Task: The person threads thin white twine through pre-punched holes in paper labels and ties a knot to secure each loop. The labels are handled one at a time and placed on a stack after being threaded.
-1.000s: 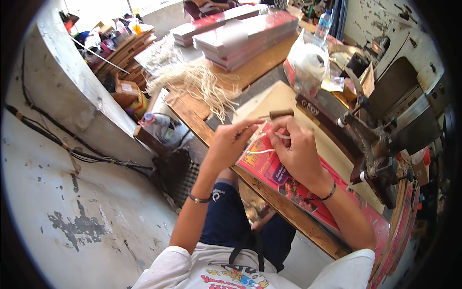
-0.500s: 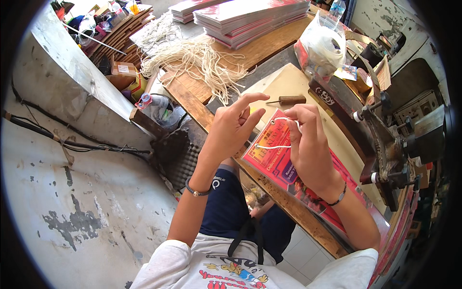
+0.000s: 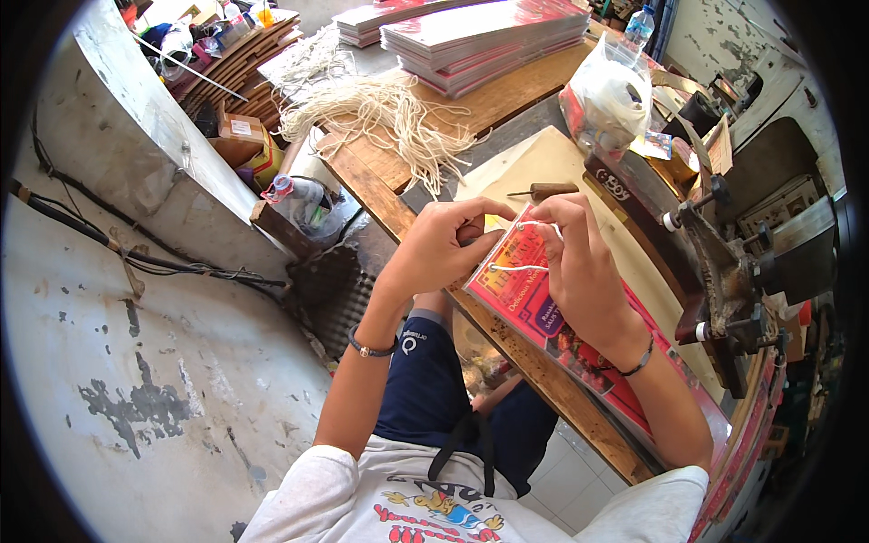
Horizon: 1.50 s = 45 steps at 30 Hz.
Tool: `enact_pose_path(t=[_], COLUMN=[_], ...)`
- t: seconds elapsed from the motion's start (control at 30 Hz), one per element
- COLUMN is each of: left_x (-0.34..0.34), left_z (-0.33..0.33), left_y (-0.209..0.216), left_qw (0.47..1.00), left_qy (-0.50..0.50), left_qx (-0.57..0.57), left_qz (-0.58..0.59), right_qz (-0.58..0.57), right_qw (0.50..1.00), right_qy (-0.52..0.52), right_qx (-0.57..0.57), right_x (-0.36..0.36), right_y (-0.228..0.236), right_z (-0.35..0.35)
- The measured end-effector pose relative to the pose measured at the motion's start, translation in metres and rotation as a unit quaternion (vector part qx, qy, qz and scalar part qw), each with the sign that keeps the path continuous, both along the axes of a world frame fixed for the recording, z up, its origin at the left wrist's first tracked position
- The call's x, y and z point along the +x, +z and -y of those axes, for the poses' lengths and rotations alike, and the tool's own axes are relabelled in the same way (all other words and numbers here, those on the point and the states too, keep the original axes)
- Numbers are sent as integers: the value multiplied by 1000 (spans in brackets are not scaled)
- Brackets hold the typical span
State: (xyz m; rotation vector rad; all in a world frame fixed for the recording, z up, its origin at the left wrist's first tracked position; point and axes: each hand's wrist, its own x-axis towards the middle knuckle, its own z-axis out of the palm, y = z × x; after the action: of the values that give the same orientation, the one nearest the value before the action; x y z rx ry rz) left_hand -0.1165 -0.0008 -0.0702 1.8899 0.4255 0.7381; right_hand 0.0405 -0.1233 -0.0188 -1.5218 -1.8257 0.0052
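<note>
A red and pink printed card (image 3: 520, 290) lies on the wooden bench (image 3: 371, 185) in front of me, with a white string (image 3: 523, 267) threaded through a hole near its top edge. My left hand (image 3: 439, 244) pinches the card's upper corner, thumb and fingers closed on it. My right hand (image 3: 579, 262) rests on the card and pinches the string's other end above it. A wooden-handled awl (image 3: 543, 191) lies just beyond my fingers on a beige board (image 3: 543, 163).
A bundle of white strings (image 3: 389, 113) lies at the bench's far end. Stacks of printed cards (image 3: 489, 36) sit behind it. A white plastic bag (image 3: 606, 90) and a metal press machine (image 3: 724, 262) stand at the right. More red cards (image 3: 688, 407) lie under my right forearm.
Both hands have come lower and closer together over the card. The string now shows as a loop through the card's hole, pulled between my fingers.
</note>
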Motion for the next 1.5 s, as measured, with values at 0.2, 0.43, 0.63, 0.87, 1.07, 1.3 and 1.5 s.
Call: enact_pose_path(t=[0.2,0.43,0.63,0.87,1.07,1.3,1.5], left_x=[-5,1,2,4,3,-1,-2], left_z=[-5,-5,-9,-2,1,0,-2], left_y=[5,3,-2,1,-2,-2,2], left_qw=[999,994,993,998,994,997,1000], left_qy=[-38,-37,-50,16,28,9,2], left_qx=[-29,-82,-97,53,99,74,19], left_qz=[-4,-55,-36,4,36,25,1], right_qz=[5,32,77,144,70,24,44], right_qw=[998,998,996,988,997,999,999], right_qy=[-18,-7,-19,-47,-13,-8,-8], right_qx=[-67,-51,-29,-34,-26,-31,-29], right_x=[-1,2,-3,-7,4,4,3], right_y=[7,6,8,13,8,9,9], right_z=[1,-1,2,6,3,4,2])
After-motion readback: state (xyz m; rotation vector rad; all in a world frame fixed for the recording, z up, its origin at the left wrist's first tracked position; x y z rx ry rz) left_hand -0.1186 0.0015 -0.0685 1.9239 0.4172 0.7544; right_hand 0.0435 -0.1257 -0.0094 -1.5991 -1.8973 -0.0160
